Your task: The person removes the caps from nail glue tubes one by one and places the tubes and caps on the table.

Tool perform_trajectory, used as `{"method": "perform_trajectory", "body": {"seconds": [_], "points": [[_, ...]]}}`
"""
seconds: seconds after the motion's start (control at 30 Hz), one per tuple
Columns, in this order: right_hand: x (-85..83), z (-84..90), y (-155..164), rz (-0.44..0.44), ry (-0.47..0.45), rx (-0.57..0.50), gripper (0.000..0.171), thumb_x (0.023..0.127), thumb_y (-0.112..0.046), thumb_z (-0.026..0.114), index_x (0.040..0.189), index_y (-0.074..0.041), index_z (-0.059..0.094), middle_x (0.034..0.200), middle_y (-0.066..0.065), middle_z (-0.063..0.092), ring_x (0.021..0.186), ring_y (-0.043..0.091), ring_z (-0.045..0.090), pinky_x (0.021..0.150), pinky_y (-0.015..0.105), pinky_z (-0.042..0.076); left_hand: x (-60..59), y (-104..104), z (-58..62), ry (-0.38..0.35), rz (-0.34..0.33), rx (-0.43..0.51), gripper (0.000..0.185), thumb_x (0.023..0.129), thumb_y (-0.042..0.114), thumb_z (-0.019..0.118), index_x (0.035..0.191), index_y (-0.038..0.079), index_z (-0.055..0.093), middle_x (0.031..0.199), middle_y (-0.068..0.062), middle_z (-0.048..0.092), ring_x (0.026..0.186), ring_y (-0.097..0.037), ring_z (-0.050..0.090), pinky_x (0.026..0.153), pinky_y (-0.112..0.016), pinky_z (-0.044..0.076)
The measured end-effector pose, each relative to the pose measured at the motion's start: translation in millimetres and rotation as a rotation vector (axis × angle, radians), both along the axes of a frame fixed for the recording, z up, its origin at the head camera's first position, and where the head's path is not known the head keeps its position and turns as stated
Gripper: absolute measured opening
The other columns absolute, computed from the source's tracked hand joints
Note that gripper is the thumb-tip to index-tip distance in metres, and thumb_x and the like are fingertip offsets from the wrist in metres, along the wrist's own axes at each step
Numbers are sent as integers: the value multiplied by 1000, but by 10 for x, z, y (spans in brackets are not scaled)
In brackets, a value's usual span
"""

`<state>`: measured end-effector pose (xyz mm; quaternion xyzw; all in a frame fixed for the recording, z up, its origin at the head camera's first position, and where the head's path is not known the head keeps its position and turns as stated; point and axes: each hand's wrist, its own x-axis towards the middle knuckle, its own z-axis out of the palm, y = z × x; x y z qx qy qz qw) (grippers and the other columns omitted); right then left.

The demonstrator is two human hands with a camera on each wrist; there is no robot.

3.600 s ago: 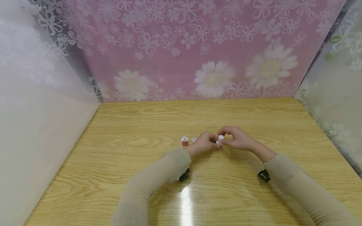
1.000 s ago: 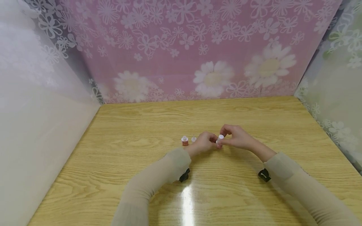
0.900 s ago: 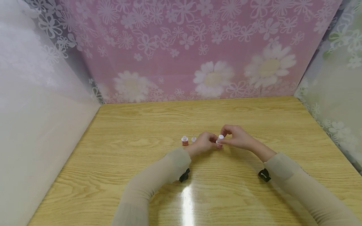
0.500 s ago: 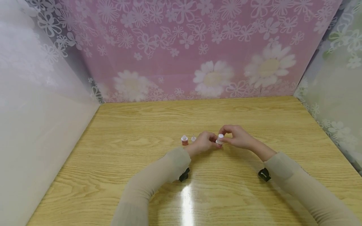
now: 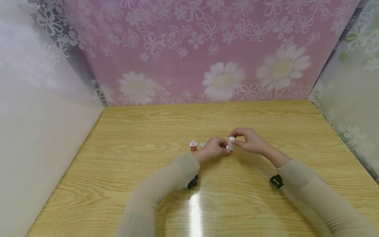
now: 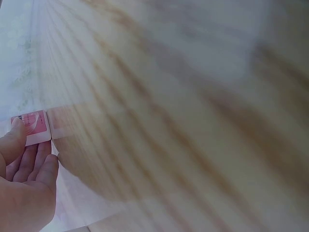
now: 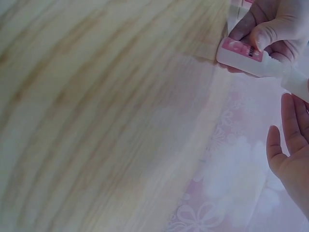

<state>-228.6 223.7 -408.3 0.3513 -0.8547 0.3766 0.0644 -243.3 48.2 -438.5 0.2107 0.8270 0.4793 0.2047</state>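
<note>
My left hand [image 5: 214, 147] grips a small white bottle [image 7: 241, 55] with a pink-red label, its thumb pressed on the label in the left wrist view. The bottle stands upright on the table. Above it, my right hand [image 5: 251, 142] pinches a white cap [image 5: 232, 141] between thumb and fingers. In the right wrist view the cap sits at the end of the bottle's neck, and part of it is cut off by the frame edge. Left of the hands stand a similar bottle [image 5: 193, 146] with a narrow white top and a small white piece [image 5: 202, 144] with a thin upright tip.
The wood-grain table [image 5: 142, 131] spreads around the hands. A pink flowered panel [image 5: 177, 65] closes the back, with pale panels on the left [image 5: 59, 115] and right [image 5: 349, 108]. Dark wrist devices hang under both sleeves.
Through the last half second my right hand has risen slightly with the white cap, so more of it shows above the bottle. My left hand keeps its grip. The head view has shifted a little.
</note>
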Motion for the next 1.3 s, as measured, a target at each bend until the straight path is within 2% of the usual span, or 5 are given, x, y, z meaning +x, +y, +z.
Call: {"method": "perform_trajectory", "body": {"seconds": [0.27, 0.47, 0.9, 1.3], "points": [[5, 37, -3, -12, 52, 1, 15, 77, 3, 65, 91, 0, 61, 86, 5, 63, 79, 22, 59, 70, 46, 44, -11, 7, -23, -24, -2, 22, 16, 77, 10, 68, 91, 2, 66, 81, -1, 66, 76, -6, 58, 69, -18, 44], [25, 87, -4, -29, 45, -2, 14, 79, 2, 64, 92, -1, 61, 87, 5, 63, 81, 21, 59, 69, 43, 44, -17, 10, -26, -43, -2, 25, 16, 77, 8, 67, 92, 1, 66, 82, -1, 66, 77, -6, 59, 69, -18, 45], [30, 144, 23, -45, 27, -16, 16, 80, 4, 62, 95, 0, 60, 89, 9, 62, 83, 24, 58, 73, 48, 44, -2, 1, -15, -29, -2, 14, 17, 77, 9, 68, 92, 2, 66, 81, 0, 66, 76, -5, 58, 69, -18, 44], [41, 192, 21, -67, 34, 0, 15, 80, 4, 61, 94, 0, 61, 88, 8, 62, 83, 23, 58, 73, 42, 45, -7, -8, -11, -12, -21, 25, 15, 78, 10, 68, 91, 3, 67, 79, 0, 66, 75, -5, 59, 70, -18, 43]]}}
